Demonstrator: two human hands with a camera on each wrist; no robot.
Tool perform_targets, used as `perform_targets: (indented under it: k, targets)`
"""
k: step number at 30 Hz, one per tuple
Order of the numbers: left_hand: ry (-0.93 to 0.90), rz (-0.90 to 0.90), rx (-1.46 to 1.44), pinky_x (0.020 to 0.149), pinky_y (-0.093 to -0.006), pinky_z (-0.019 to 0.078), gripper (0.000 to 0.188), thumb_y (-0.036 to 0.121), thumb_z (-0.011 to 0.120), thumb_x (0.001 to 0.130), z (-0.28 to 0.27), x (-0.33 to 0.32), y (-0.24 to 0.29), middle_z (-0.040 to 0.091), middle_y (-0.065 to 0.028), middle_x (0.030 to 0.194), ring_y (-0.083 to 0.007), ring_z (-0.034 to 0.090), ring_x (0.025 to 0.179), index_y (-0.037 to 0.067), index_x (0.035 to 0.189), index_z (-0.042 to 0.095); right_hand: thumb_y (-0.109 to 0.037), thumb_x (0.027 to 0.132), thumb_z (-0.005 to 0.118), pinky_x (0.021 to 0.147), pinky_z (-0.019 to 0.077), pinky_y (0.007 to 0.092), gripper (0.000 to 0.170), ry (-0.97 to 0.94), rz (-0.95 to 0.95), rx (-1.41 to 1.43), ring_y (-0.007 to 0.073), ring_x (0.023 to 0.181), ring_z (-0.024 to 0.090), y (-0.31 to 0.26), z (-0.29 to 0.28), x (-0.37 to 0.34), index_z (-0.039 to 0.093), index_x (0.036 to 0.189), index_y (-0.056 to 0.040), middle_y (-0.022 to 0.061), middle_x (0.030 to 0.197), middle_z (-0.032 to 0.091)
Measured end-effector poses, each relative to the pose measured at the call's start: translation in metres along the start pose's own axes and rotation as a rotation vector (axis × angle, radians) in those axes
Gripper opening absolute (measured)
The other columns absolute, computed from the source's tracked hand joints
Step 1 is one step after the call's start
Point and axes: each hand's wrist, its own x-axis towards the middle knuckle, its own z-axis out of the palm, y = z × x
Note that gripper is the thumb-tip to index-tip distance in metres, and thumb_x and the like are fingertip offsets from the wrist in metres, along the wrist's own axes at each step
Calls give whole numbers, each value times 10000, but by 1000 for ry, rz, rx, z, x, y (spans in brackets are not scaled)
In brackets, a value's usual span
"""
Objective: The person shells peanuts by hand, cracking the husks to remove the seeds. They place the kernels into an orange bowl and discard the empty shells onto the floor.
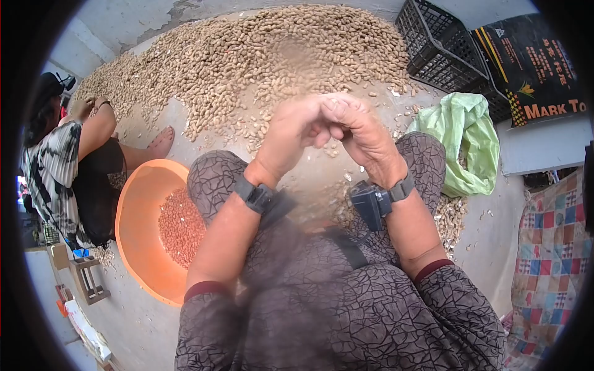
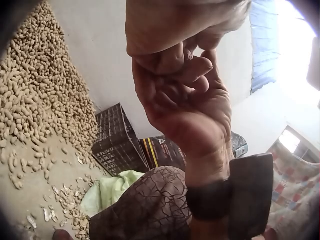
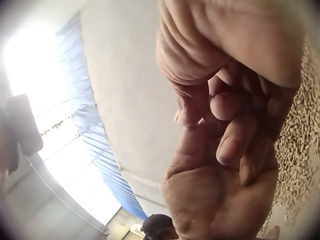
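Fingers of the left hand [image 1: 286,133] and the right hand [image 1: 371,141] are curled and touch one another on the near side of the peanut heap [image 1: 247,68]; whether they grasp a peanut or are only clenched cannot be told, since thumbs and knuckles hide what is between them. The heap lies on the floor [image 1: 489,247] along a wall [image 1: 130,25], with loose peanuts [image 1: 252,133] scattered at its near edge. An orange tub [image 1: 135,247] with red shelled peanuts [image 1: 181,229] in it stands on the heap's near side, toward its left. A black crate [image 1: 436,49] stands at the heap's right end, and a green sack [image 1: 479,145] lies in front of that end. At the heap's left end sits another person [image 1: 59,164], hands raised close to the heap.
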Motion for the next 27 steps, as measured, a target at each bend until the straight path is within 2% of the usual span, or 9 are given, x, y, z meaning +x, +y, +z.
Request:
perform_targets:
  k: [4, 7, 9, 13, 16, 19, 21, 25, 27]
  targets:
    - [14, 36, 123, 486, -166, 331, 270, 190, 452, 892, 5, -4, -1, 582, -11, 707, -42, 442, 555, 15, 984, 636, -141, 820, 601, 530, 417, 197, 177, 65, -58, -23, 78, 540, 491, 7, -1, -1, 634, 838, 33, 39, 681, 588]
    - [29, 91, 250, 495, -162, 334, 279, 216, 462, 908, 15, -6, 1, 561, 6, 702, -35, 439, 570, 11, 983, 636, -98, 802, 584, 514, 382, 201, 137, 122, -85, -32, 77, 550, 492, 9, 4, -2, 633, 796, 30, 32, 664, 578]
    - [88, 164, 212, 435, -175, 255, 336, 277, 468, 936, 16, -5, -5, 552, -54, 659, -35, 354, 485, -25, 886, 606, -83, 796, 575, 516, 380, 201, 125, 151, -90, -64, 77, 552, 491, 6, 11, -5, 632, 787, 27, 30, 658, 573]
    - [116, 149, 231, 432, -173, 253, 329, 260, 473, 935, 17, -5, -3, 558, -58, 657, -37, 353, 481, -26, 865, 621, -64, 794, 566, 521, 417, 206, 118, 178, -96, -79, 80, 554, 499, 2, 15, -4, 631, 799, 34, 36, 656, 572]
    - [71, 141, 151, 441, -175, 270, 312, 245, 477, 927, 13, -3, -1, 573, -70, 677, -41, 361, 483, -40, 939, 605, -83, 816, 573, 535, 470, 217, 142, 121, -99, 12, 87, 557, 511, 5, 11, -1, 628, 822, 47, 43, 655, 573]
    - [7, 52, 13, 463, -178, 293, 300, 202, 485, 906, 5, -3, 3, 589, -84, 715, -47, 379, 503, -56, 1032, 572, -127, 845, 585, 552, 505, 226, 192, 38, -62, 66, 95, 567, 540, -2, 8, -2, 622, 852, 61, 47, 659, 576]
    - [-103, 63, 17, 519, -166, 328, 283, 168, 446, 896, 3, -3, 2, 551, 11, 739, -25, 398, 582, -7, 1066, 589, -146, 853, 588, 551, 494, 216, 207, 4, -60, 87, 97, 572, 552, 0, 4, -2, 622, 857, 58, 46, 662, 578]
    - [-54, 59, 53, 513, -164, 326, 280, 141, 440, 880, 5, -5, 1, 567, 2, 771, -25, 411, 595, 4, 1068, 596, -169, 861, 593, 551, 457, 179, 214, -14, -53, 87, 94, 584, 577, 4, 3, -4, 623, 867, 43, 41, 684, 592]
    - [-11, 71, 185, 517, -159, 332, 293, 124, 442, 858, 8, -4, 3, 579, -7, 806, -24, 444, 627, 7, 1078, 597, -167, 858, 596, 542, 441, 173, 213, -8, -33, 80, 91, 586, 578, -1, 3, -5, 626, 880, 42, 38, 695, 599]
